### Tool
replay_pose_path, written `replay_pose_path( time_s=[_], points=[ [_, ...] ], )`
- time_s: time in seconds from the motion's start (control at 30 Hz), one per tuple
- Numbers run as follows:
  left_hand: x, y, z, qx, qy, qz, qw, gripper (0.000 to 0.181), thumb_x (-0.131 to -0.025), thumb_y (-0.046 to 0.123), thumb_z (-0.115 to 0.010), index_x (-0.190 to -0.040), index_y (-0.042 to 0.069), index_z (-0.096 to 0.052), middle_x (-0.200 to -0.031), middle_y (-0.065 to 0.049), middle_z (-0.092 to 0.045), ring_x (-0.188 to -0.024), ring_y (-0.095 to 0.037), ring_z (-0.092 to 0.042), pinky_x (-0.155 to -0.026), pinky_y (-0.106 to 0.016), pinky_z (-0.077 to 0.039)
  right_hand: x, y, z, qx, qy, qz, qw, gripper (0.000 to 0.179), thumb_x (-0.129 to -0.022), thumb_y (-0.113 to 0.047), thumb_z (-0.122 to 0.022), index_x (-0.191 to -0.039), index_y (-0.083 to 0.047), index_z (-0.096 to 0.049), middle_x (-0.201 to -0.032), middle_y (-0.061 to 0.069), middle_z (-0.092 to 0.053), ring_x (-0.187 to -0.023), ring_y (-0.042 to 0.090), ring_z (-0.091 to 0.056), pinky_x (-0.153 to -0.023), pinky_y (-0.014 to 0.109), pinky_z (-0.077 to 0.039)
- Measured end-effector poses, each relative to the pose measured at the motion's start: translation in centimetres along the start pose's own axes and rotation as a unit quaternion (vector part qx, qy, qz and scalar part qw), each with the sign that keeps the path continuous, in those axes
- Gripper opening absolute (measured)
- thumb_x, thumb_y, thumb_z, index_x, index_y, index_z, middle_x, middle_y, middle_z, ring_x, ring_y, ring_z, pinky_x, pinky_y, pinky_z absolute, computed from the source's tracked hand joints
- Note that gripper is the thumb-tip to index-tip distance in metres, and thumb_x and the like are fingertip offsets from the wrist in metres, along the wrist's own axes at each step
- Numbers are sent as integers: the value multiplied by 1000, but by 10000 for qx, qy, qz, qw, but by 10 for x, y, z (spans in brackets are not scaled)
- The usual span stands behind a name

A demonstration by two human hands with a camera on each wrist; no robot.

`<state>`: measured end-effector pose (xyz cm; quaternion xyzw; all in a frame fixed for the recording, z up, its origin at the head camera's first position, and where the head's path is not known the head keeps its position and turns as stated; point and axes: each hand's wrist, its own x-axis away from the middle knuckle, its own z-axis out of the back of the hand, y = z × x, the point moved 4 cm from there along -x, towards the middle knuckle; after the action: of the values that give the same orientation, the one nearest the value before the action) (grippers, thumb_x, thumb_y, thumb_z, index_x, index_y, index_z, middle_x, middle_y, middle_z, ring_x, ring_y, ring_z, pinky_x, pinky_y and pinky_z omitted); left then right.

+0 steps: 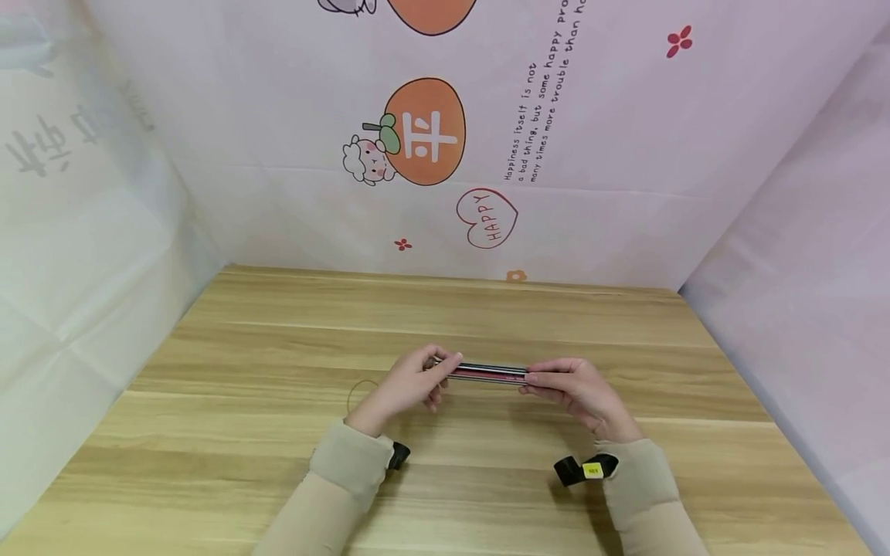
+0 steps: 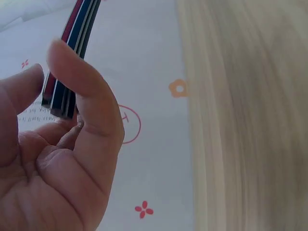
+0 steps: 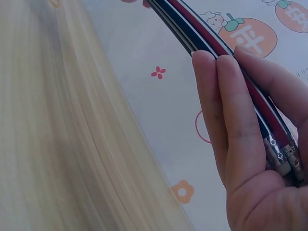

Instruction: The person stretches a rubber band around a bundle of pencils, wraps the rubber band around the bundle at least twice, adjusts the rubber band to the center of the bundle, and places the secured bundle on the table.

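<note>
"Where are the pencils point(image 1: 490, 373) just now?"

"Between the two hands, raised above the wooden table point(image 1: 278, 309) and running roughly from left to right. They lie side by side in a slim bundle, with red and dark stripes along them."

"And the left hand point(image 1: 413, 378)?"

"It pinches the bundle at its left end. In the left wrist view the blunt dark tips poke out a little past the fingers."

"What about the right hand point(image 1: 580, 390)?"

"Gripping as well, at the other end. Two straight fingers lie along one side, with another digit against the opposite side. The metal ferrules and erasers point(image 3: 284, 168) are at that end, close to the right palm."

"How many pencils are there?"

"I can't tell; they overlap too much."

"Anything else on the table?"

"A thin yellowish loop, like a rubber band point(image 1: 349, 397), lies to the left of the left hand, just beside that wrist and partly hidden by it. At the table's far edge rises a white printed cloth point(image 1: 292, 193), with orange fruit and a red heart on it."
</note>
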<state>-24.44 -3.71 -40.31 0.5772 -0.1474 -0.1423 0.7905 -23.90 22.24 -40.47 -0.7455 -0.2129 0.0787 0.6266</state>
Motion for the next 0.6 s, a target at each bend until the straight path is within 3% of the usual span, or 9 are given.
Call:
replay_pose_path(
  time_s=[0.2,0.33,0.6],
  points=[
    [4,1,13,-62,123,183,9997,53,-102,51,-47,-120,2,-61,-84,-15,-62,-57,-16,-58,-58,-40,-60,1,-1,1,-60,-165,60,9998,23,-94,4,-61,-95,-11,-78,-96,8,-77,-91,18,-75,-86,26,-58],
    [5,0,23,63,234,324,9992,59,-104,53,-39,-125,1,-60,-90,-13,-62,-62,-15,-57,-57,-35,-58,0,-1,1,-78,-219,66,9997,24,-95,4,-60,-95,-11,-78,-96,8,-77,-91,17,-75,-87,26,-58],
    [7,-12,43,-621,306,443,9966,45,-104,41,-48,-123,3,-60,-99,-15,-66,-73,-21,-60,-61,-31,-55,0,0,0,-71,-264,88,9996,24,-94,6,-60,-94,-10,-78,-95,8,-77,-90,18,-75,-86,26,-58]
  ],
)
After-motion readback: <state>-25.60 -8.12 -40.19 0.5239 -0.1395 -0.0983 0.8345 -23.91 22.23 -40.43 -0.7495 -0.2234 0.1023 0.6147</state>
